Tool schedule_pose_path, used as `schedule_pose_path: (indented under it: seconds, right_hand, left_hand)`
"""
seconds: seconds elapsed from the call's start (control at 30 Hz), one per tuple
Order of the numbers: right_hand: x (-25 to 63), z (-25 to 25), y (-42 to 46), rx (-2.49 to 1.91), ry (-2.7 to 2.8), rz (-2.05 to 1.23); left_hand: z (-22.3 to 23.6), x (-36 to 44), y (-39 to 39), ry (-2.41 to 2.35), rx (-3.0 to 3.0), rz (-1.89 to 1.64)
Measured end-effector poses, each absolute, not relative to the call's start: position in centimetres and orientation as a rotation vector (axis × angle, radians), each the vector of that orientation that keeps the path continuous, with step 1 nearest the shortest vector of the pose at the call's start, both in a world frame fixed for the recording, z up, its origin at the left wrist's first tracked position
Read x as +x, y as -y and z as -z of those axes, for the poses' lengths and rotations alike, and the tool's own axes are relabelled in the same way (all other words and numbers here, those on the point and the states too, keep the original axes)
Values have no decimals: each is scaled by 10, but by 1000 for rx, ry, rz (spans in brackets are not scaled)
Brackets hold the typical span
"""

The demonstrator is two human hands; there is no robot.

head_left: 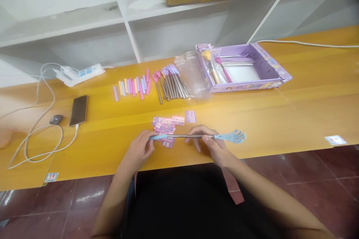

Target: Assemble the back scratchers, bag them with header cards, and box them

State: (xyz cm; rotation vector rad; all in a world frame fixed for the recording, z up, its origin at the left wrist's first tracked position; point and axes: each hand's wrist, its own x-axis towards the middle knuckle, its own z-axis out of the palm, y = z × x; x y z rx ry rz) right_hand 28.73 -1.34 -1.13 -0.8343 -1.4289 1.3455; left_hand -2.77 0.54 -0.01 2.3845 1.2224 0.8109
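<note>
While in grip of L fingers (145,136) & R fingers (209,141), blue-ended scratcher (178,136) long axis approx. L–R, claw (231,137) to R.

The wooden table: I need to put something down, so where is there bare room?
Widest on the right of the table, between the purple box and the right-hand label; another lies between the phone and the card pile. Crowded: the back middle, with colored grips, clawed rods and clear bags; also around the held rod.

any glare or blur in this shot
In the head view, white glare streaks the floor tiles; in the head view, print on the small cards is too soft to read, though the back scratcher shows a clear outline.
</note>
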Motion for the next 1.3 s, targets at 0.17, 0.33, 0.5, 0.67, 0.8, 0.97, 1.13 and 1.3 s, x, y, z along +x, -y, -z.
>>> schedule_pose_path:
  seconds: [0.17, 0.33, 0.5, 0.67, 0.8, 0.97, 1.13, 1.3]
  right_hand:
    - [287, 17, 5, -817, 1249, -1522]
    - [288, 17, 4, -808, 1257, -1552]
    - [284, 12, 9, -790, 1301, -1501]
    - [278, 7, 19, -782, 1303, -1480]
    - [275, 4, 24, -760, 1335, -1481]
    - [277, 4, 16, -788, 1338, -1513]
    - [288, 4, 3, -983, 1013, -1295]
    - [289, 0, 1, -1050, 914, -1200]
  left_hand:
    - [0, -27, -4, -1180, 2421, -895]
    - [2, -26, -4, -1109, 2473, -947]
    - [5, -26, -3, -1097, 2503, -974]
    - [5, -26, -1, -1124, 2529, -1061]
    - [5, -26, 1, -1130, 2550, -1095]
    - [7, -27, 2, -1159, 2529, -1085]
    - [5, -28, 0, -1279, 2459, -1173]
    - [1, -27, -1, -1334, 2381, -1226]
